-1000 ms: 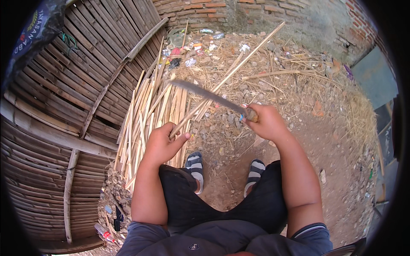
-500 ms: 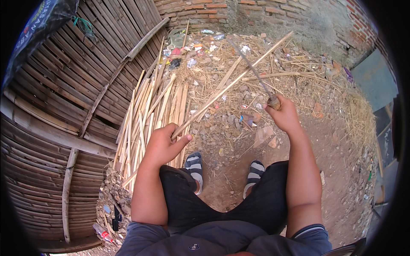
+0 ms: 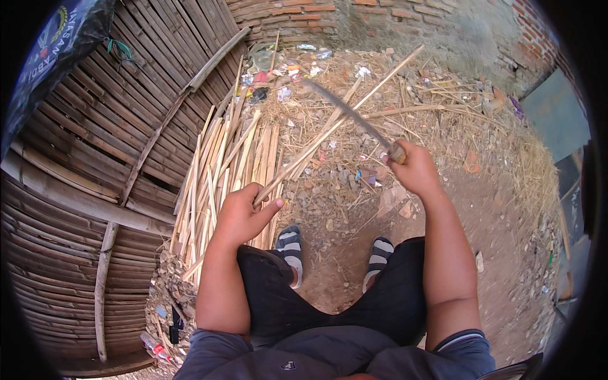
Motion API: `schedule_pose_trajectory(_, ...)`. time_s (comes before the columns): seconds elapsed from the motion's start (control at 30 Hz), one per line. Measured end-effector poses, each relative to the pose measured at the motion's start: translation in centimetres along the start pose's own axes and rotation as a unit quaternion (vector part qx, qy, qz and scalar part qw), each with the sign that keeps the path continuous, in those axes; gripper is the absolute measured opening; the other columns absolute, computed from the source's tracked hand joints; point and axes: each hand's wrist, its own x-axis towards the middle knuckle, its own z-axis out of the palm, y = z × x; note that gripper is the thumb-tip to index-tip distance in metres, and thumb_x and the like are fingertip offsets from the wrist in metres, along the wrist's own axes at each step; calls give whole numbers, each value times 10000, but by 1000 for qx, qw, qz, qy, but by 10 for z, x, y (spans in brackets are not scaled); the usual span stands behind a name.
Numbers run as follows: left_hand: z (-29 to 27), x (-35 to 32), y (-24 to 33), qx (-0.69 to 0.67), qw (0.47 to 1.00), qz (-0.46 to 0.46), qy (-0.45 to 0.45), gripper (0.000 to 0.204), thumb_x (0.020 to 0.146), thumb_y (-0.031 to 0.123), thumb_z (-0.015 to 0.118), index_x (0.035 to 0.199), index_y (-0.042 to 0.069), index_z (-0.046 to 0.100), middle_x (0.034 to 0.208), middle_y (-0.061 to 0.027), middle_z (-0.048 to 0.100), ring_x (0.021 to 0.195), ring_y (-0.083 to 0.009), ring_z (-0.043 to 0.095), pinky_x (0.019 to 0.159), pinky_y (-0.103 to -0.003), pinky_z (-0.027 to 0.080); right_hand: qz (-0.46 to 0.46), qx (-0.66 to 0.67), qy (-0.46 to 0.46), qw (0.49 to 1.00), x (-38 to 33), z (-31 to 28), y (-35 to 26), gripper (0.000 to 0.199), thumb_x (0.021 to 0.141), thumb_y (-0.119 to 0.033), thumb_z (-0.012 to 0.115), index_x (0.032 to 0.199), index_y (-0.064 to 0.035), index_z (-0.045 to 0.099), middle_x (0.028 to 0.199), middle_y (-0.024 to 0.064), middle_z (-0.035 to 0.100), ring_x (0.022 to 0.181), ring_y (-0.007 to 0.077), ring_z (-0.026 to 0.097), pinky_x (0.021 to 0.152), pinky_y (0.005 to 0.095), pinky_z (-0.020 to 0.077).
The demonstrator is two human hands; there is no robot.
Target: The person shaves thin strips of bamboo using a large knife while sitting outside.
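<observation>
My left hand (image 3: 246, 214) is closed around the near end of a long bamboo strip (image 3: 373, 90), which slants away to the far right. In my right hand (image 3: 413, 168) is the wooden handle of a machete (image 3: 350, 114). Its long, slightly curved blade points to the far left and crosses over the strip in this view; whether the two touch I cannot tell. Beside my left hand lies a pile of pale split bamboo strips (image 3: 209, 171) on the ground.
A slatted bamboo wall (image 3: 69, 171) runs along the left. Behind stands a brick wall (image 3: 405, 25), with scattered litter and straw (image 3: 443, 107) before it. A grey-blue panel (image 3: 557, 117) leans at right. My sandalled feet (image 3: 289, 253) rest on dirt near the strips.
The machete blade has swung leftward and lower across the bamboo strip, with my right hand shifting slightly left. The strip's far end has moved a little left; my left hand stays put.
</observation>
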Motion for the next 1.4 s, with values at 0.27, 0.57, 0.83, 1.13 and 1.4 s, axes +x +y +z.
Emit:
schedule_pose_trajectory(0.27, 2, 1, 1, -10, 1000, -3, -7, 365, 909, 315, 851, 851, 15, 651, 616, -22, 540, 581, -121, 487, 548, -324, 418, 2, 36, 8, 999, -6, 6, -12, 300, 872, -275, 803, 1063, -55, 730, 876, 213, 741, 842, 422, 724, 756, 490, 559)
schedule_pose_trajectory(0.57, -1, 0, 1, 2, 1000, -10, -15, 358, 910, 307, 851, 854, 18, 648, 619, -16, 533, 585, -113, 471, 544, -327, 405, -150, -62, -90, 983, -27, 11, -49, 255, 818, -184, 784, 1060, -118, 733, 903, 162, 752, 875, 383, 734, 750, 487, 578)
schedule_pose_trajectory(0.83, 0, 0, 1, -21, 1000, 14, -9, 356, 915, 307, 850, 859, 20, 647, 621, -2, 523, 595, -101, 467, 548, -316, 407, 41, 42, 77, 995, 0, -6, 6, 336, 872, -275, 829, 1095, -46, 725, 882, 226, 738, 844, 437, 721, 740, 480, 553)
schedule_pose_trajectory(1.13, 3, 0, 3, -28, 999, -12, -11, 353, 910, 307, 853, 857, 22, 652, 623, -4, 536, 587, -101, 470, 539, -318, 403, -133, -30, -77, 988, -24, 12, -42, 276, 850, -243, 800, 1074, -96, 735, 880, 193, 741, 863, 422, 721, 752, 497, 567)
schedule_pose_trajectory(1.4, 2, -1, -1, -8, 1000, 22, -2, 358, 913, 314, 850, 855, 22, 651, 608, -9, 519, 576, -106, 463, 535, -319, 400, -40, 16, -78, 996, -8, -2, -18, 321, 862, -269, 816, 1106, -73, 745, 888, 201, 749, 868, 396, 739, 757, 460, 572)
